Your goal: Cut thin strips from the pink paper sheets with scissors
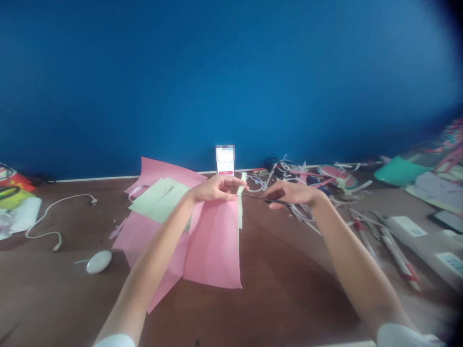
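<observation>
My left hand (pixel 219 189) pinches the top of a pink sheet of paper (pixel 215 246), which hangs down toward me. A narrow pale green paper strip (pixel 243 182) stands at the sheet's right edge, by my left fingertips. From the right, my right hand (pixel 289 193) grips dark-handled scissors (pixel 267 199), mostly covered by the fingers. Their thin blades point left and meet the green strip at the edge of the pink sheet. Beneath my left forearm lie a pale green sheet (pixel 159 198) and more pink paper (pixel 155 241).
A phone (pixel 225 160) stands against the blue wall. Paper strips (pixel 289 168) are heaped behind my right hand. Red-and-white pens (pixel 401 260) and a power strip (pixel 427 246) lie at right. A white cable (pixel 43 217) and a white oval object (pixel 99 261) are at left.
</observation>
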Available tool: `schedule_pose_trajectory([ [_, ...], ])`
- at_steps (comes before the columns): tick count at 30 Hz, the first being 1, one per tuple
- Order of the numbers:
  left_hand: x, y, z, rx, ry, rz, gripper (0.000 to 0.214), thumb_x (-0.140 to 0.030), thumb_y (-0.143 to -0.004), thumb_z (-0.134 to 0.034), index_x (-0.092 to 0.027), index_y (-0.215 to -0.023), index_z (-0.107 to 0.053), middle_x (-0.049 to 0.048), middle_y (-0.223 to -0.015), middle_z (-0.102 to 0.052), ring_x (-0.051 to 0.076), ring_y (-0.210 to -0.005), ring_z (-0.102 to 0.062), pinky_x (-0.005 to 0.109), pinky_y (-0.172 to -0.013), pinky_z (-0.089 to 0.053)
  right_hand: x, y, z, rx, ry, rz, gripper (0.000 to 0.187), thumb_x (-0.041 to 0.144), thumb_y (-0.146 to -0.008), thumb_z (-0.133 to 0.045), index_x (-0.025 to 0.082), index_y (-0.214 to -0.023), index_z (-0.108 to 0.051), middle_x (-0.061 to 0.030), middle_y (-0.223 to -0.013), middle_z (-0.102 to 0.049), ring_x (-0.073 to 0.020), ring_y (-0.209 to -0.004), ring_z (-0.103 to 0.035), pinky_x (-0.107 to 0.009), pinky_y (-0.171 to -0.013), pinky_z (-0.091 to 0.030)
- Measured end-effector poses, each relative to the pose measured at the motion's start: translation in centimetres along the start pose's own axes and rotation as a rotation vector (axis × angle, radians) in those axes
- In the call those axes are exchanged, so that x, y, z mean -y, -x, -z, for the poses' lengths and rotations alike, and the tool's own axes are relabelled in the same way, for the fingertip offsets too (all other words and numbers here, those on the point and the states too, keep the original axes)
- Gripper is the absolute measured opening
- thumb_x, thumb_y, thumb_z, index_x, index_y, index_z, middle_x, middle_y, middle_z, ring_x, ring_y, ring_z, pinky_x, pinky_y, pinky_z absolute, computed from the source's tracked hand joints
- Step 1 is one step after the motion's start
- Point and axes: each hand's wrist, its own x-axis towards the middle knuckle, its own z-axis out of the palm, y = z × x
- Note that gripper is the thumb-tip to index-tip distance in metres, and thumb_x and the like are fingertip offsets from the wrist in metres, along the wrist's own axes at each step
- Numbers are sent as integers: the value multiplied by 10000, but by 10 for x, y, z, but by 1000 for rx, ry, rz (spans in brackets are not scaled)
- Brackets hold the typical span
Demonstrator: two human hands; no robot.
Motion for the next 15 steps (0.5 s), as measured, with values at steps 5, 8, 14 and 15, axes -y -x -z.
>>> schedule_pose_trajectory([
  [5,0,1,0,-4,14,-15,465,-172,-782,-686,-167,-1238,-594,151,-1276,-596,149,-950,-612,254,-759,-481,0,1,-1,-8,18,-13,562,472,-680,-717,140,-1133,-697,-79,-881,-686,-187,-755,-594,-247,-571,-425],
  [8,-1,0,-1,-5,14,-6,464,-176,-782,-687,-165,-1237,-595,153,-1281,-593,152,-948,-614,255,-750,-483,1,1,-1,-13,12,-10,561,473,-683,-713,134,-1130,-696,-71,-846,-678,-161,-703,-573,-235,-542,-403],
  [14,-1,0,-1,-11,12,-6,476,-172,-773,-693,-170,-1239,-597,152,-1272,-599,145,-924,-617,253,-738,-481,0,2,-1,-10,-29,-16,557,477,-673,-724,138,-1113,-703,-63,-823,-674,-140,-666,-552,-228,-536,-402],
  [15,-1,0,-1,-10,12,-5,480,-171,-773,-692,-171,-1243,-594,152,-1273,-598,146,-927,-617,255,-741,-482,-1,2,-1,-11,-35,-13,553,476,-676,-721,140,-1115,-702,-60,-803,-671,-135,-649,-543,-227,-526,-399],
])
